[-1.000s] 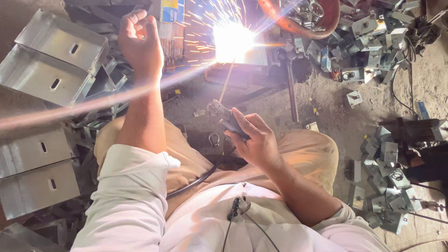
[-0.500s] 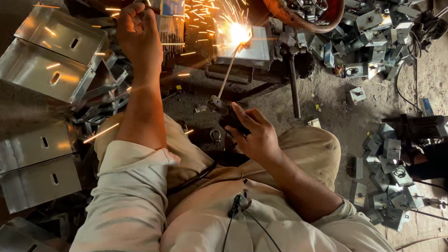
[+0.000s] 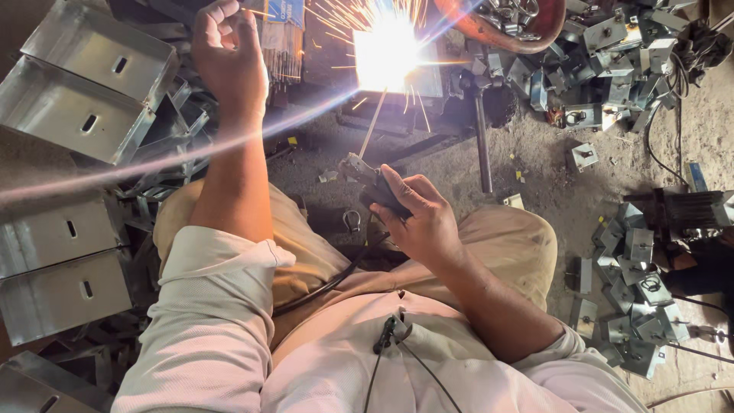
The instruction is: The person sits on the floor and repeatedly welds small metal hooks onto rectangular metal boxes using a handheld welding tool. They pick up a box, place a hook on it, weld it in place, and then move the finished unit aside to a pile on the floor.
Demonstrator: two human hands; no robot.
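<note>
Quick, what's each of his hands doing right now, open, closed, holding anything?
Left hand: raised, fingers curled shut; cannot tell whether it holds anything.
Right hand: closed around the welding electrode holder, its rod at the bright arc.

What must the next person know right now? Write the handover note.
Right hand: gripping the electrode holder; its rod reaches the bright arc, sparks flying.
Left hand: raised, fingers curled, nothing visible in it, beside the rod bundle.
Done: cannot tell; glare hides the joint.
Left: the weld is mid-run. Small brackets lie piled at right, slotted metal channels at left.
</note>
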